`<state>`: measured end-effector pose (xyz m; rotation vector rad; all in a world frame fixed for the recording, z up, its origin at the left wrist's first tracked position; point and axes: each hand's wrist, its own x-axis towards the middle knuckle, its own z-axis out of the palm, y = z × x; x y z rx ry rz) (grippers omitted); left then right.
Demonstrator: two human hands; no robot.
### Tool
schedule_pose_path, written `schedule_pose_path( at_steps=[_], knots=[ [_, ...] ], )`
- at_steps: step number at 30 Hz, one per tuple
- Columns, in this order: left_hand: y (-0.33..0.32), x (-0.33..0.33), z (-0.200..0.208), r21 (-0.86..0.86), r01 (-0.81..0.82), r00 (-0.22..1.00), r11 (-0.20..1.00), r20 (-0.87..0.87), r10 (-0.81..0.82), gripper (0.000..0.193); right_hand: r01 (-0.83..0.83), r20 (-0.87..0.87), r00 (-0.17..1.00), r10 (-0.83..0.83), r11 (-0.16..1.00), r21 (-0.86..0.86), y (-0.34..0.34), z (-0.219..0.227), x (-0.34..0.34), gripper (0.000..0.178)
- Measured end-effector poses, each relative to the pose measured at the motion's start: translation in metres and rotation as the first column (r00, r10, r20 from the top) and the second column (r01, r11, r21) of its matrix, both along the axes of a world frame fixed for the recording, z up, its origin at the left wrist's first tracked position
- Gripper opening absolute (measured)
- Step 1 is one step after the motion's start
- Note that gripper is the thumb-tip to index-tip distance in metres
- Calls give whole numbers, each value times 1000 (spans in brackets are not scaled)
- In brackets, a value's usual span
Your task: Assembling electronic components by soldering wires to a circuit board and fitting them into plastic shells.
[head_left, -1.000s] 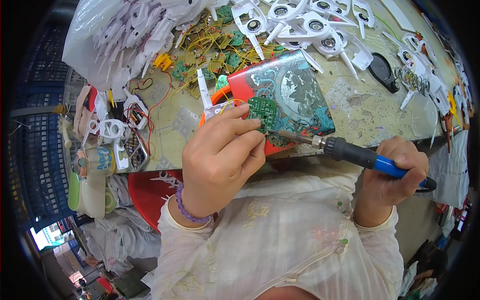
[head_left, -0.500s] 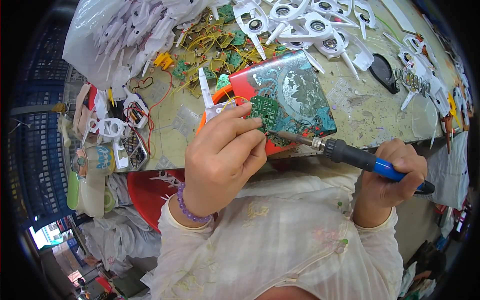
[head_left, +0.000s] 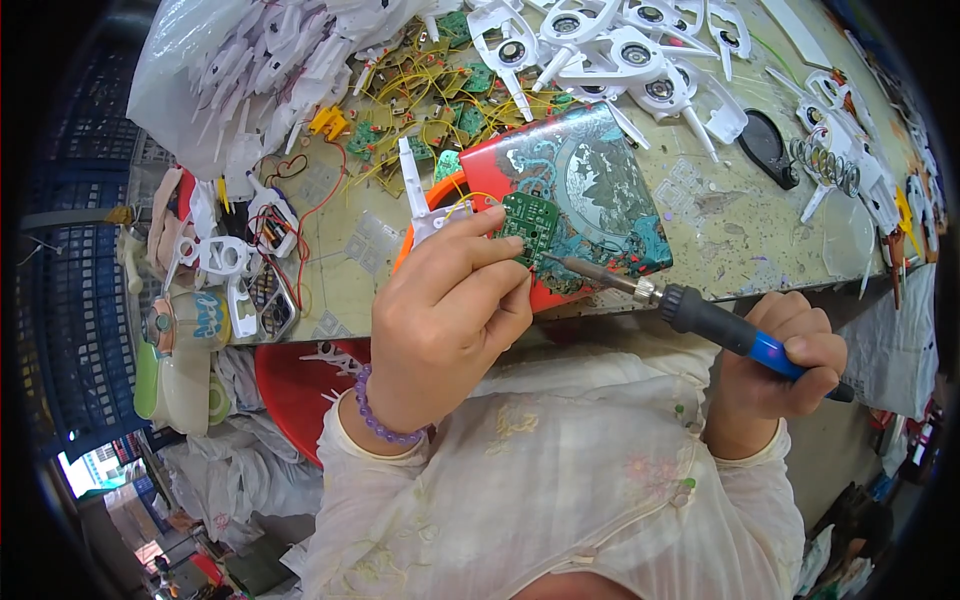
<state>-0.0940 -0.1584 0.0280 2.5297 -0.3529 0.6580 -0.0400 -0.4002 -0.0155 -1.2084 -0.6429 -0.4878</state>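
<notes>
Pinched in the fingers of my left hand (head_left: 450, 305) is a green circuit board (head_left: 527, 224), its yellow wire running toward a white plastic shell part (head_left: 412, 180). My right hand (head_left: 785, 358) grips a soldering iron (head_left: 715, 322) by its blue and black handle. The iron's tip points left and lies at the lower right edge of the board; whether it touches is too small to tell. Beneath the board is a red box (head_left: 610, 190) with a dark patterned top. Part of an orange ring (head_left: 446, 186) shows behind the shell part.
Green boards with yellow wires (head_left: 440, 100) are heaped at the back. White shells (head_left: 640, 55) with round black parts lie at the back right. A coiled spring stand (head_left: 830, 165) sits at the right. A plastic bag of white parts (head_left: 270, 60) stands back left, a red stool (head_left: 285, 390) below.
The soldering iron's handle has tilted slightly down, and my right hand has moved a little lower with it. The tip stays close to the board. My left hand is nearly unchanged.
</notes>
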Motion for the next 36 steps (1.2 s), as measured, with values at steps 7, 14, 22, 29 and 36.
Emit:
schedule_pose_path(
  at_steps=[7, 14, 22, 29, 36],
  knots=[
    [-3, 1, -1, -5, -13, 1000, 1000, 14, 13, 17, 42, -42, 998, -40, 998, 41, -12, -4, 0, 39],
    [-3, 1, 1, -23, -30, 1000, 999, 2, 30, 16, 661, 14, 751, -661, 751, 2, -76, 13, 25, 42],
    [-2, 0, 4, -30, -22, 1000, 999, 1, 22, 16, 871, 930, -272, -247, -474, 129, -181, 66, 41, 18],
    [-2, -1, 2, 4, -14, 1000, 1000, 23, 14, 15, 742, 135, 643, -754, 570, -354, -107, 33, 107, 23],
    [-8, -4, 10, -31, -153, 976, 988, 152, 156, 22, 672, -99, 694, -713, 691, -266, -74, -8, 85, 38]
  ],
)
